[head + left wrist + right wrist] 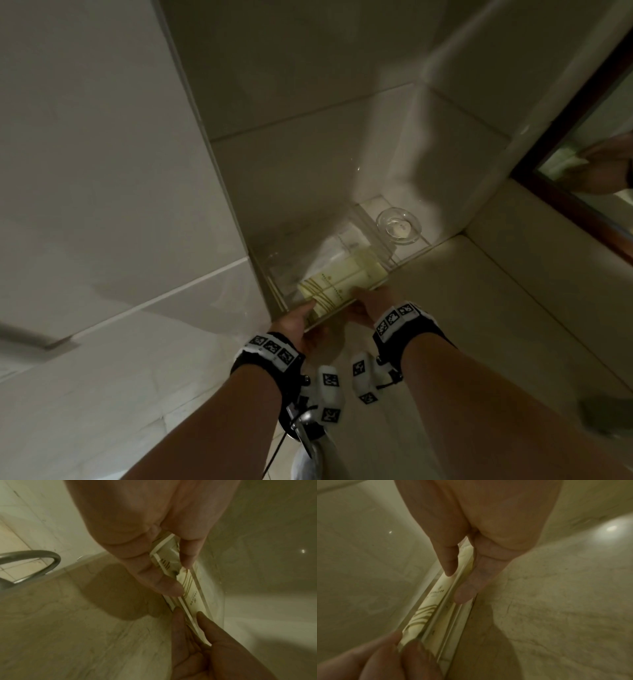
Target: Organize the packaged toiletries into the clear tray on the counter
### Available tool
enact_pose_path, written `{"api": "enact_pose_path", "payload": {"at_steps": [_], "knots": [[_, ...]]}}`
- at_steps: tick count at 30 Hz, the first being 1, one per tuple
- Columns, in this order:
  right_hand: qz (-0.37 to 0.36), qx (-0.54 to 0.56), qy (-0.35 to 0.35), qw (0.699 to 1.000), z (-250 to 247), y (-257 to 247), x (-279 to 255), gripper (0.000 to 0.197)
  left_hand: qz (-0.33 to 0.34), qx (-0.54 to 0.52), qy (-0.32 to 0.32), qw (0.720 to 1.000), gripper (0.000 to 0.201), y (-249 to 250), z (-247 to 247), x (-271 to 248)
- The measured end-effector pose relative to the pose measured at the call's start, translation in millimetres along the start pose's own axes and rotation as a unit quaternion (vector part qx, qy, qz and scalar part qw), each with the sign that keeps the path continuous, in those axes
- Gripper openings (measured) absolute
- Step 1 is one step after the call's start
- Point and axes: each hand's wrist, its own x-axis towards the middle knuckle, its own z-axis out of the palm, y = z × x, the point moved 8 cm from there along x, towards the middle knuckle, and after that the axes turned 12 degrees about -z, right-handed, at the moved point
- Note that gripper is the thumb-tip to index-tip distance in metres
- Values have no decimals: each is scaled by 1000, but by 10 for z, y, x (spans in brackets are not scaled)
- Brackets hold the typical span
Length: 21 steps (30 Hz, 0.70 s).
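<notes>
A clear tray (274, 270) sits in the counter's corner against the tiled wall, with several cream packaged toiletries (356, 267) lying inside. At its near edge both hands hold one long cream packet with gold stripes (325, 296). My left hand (310, 310) pinches the packet's left end (164, 562) between thumb and fingers (179, 576). My right hand (359, 296) pinches its other end, one finger on the packet (436, 592) and the thumb (465, 588) along the tray's front wall (452, 626). The packet lies just inside that wall.
A small round glass dish (398, 226) stands on the ledge right of the tray. A dark-framed mirror (589, 154) hangs at the far right. A metal faucet (34, 558) curves over the counter behind my left wrist. Tiled walls close in the corner.
</notes>
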Motion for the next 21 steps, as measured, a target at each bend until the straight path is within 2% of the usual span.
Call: {"api": "enact_pose_path", "payload": {"at_steps": [7,12,21], "knots": [[2,38,-28,999,93,-66,-27,11,-5,-1,0,1000,18,21,-15,93],[-4,96,-23,995,137,-171,-72,21,8,-8,-8,1000,20,31,20,133],[5,120,-15,993,231,-206,1,16,8,-45,-27,999,25,96,77,243]]}}
